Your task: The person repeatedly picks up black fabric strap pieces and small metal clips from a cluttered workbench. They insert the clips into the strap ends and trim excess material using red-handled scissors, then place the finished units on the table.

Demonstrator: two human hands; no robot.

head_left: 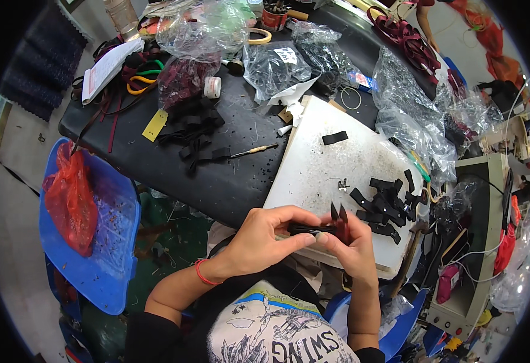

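Both hands meet near me: my left hand [259,239] pinches a short black strap piece [304,229] lying left-to-right, my right hand [350,242] grips dark pliers [340,219] at its right end; farther right, a pile of black strap pieces [386,206].

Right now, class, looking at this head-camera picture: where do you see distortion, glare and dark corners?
Head view: the fisheye lens bends the black table's edge and leaves black corners around a round picture; glare glints on the clear plastic bags; the white board is evenly lit; both hands, left hand and right hand, look sharp.
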